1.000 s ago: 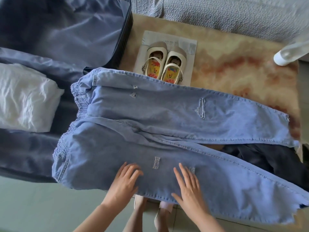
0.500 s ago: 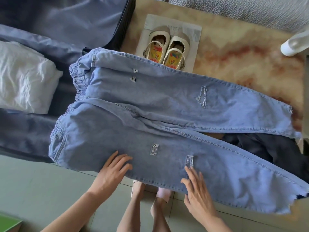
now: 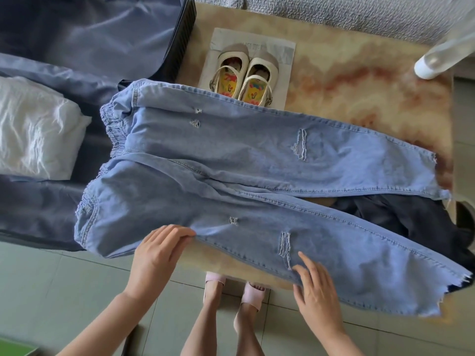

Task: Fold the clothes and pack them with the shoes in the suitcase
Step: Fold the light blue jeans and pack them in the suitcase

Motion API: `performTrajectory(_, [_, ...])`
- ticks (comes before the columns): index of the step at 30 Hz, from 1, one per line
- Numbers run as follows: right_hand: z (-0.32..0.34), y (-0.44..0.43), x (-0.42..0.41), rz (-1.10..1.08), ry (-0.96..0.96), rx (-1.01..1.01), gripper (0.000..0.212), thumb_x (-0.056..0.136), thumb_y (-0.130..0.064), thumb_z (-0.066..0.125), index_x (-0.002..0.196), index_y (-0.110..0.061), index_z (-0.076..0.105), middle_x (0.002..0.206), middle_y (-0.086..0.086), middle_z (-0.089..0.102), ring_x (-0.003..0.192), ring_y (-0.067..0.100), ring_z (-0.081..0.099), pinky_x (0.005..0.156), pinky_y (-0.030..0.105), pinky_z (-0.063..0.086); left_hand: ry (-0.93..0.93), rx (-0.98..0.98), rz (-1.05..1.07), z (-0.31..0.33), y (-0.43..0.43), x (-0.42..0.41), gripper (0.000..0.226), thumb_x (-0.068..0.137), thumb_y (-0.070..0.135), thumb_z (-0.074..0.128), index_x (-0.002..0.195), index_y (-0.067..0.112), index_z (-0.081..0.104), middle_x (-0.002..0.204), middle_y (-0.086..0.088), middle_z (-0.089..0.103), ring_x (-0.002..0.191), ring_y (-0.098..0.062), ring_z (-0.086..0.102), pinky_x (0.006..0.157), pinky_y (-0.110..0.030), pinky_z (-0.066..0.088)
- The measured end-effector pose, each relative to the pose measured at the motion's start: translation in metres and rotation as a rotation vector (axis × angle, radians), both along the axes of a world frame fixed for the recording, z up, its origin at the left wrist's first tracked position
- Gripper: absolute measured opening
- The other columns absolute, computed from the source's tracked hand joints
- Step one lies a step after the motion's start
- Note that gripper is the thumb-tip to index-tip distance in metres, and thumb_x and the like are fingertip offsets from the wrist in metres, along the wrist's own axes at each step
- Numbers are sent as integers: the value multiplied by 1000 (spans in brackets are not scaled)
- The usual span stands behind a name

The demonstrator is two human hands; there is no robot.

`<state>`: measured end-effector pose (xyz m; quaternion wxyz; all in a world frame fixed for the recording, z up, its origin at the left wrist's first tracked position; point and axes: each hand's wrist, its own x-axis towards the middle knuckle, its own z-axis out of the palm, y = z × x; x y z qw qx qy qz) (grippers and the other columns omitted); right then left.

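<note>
Light blue ripped jeans [image 3: 257, 155] lie spread flat across the low table [image 3: 359, 73], the elastic waist at the left overlapping the open dark suitcase [image 3: 180, 47]. My left hand [image 3: 159, 255] grips the near edge of the nearer leg close to the hip. My right hand [image 3: 316, 291] lies on the same leg's near edge below a rip, fingers fairly straight. A folded white garment [image 3: 33, 127] lies inside the suitcase. A pair of cream shoes [image 3: 244, 73] sits on a paper sheet [image 3: 282, 50] beyond the jeans. A dark garment [image 3: 411, 222] shows between the legs.
A grey sofa [image 3: 334, 11] runs behind the table. A white cylindrical object [image 3: 431, 62] juts in at the right. My feet in pink slippers [image 3: 231, 291] stand on the tiled floor at the table's front edge. Something green [image 3: 12, 348] sits at the bottom left.
Both hands slid back to the jeans' near edge. That edge, which hung over the table front, now sits on the table, baring a strip of tabletop. My left hand's fingers have curled onto it.
</note>
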<state>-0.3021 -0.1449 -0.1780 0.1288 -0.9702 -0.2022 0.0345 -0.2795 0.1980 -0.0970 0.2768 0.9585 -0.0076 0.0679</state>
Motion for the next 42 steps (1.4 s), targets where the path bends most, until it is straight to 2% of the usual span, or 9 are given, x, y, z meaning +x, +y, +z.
performTrajectory(3, [5,-16,7,-21,-41,56,12,80,-11,60,92,-11,65,124,8,59,104,22,54,100,41,37,-8,-30,31,6,0,6,23,93,25,51,89,11,69,87,6,65,80,-8,58,66,-23,46])
performTrajectory(5, [15,-25,15,-144,-62,112,23,85,-15,47,93,-9,68,110,7,67,91,25,61,92,36,42,-29,-16,35,9,2,11,22,93,23,52,91,9,69,88,4,66,81,-9,59,69,-22,47])
performTrajectory(8, [45,-33,44,-324,-142,179,29,91,-19,47,92,-5,72,82,7,70,74,24,62,76,30,43,-63,43,66,13,9,23,20,92,21,55,95,9,71,89,1,68,81,-13,61,69,-26,49])
performTrajectory(14, [84,-46,120,-510,-185,237,29,93,-22,44,99,-8,69,89,8,71,81,32,62,75,36,45,-127,127,97,21,23,74,19,96,25,52,95,15,67,86,-1,65,63,-16,57,48,-30,45])
performTrajectory(18, [95,-50,169,-637,-141,258,15,90,-24,63,93,-11,69,78,13,69,75,35,62,61,33,42,-172,136,-3,27,36,122,13,93,20,57,95,15,69,88,-2,66,70,-14,59,58,-29,47])
performTrajectory(23, [101,-66,242,-435,-117,115,33,81,-39,70,75,-7,68,50,13,53,51,32,47,50,34,40,-167,189,-41,27,51,183,19,93,27,59,90,13,70,90,0,68,82,-10,55,60,-19,38])
performTrajectory(29, [101,-57,311,-470,-16,21,42,78,-52,69,76,-10,66,56,12,54,89,39,48,71,40,44,-188,264,-109,19,55,241,25,94,31,56,89,11,70,90,-4,70,74,-25,67,54,-35,49])
performTrajectory(34, [83,-43,340,-489,41,-28,44,82,-49,66,83,-5,67,68,19,63,86,34,40,78,41,36,-180,313,-166,9,53,281,29,95,33,52,88,10,69,87,-7,67,67,-30,65,49,-36,47])
performTrajectory(42, [62,-41,352,-524,89,-56,44,83,-48,66,87,-4,68,77,22,67,97,40,45,76,40,36,-136,362,-194,-10,54,298,32,94,34,50,87,10,69,84,-7,66,62,-30,63,46,-32,41])
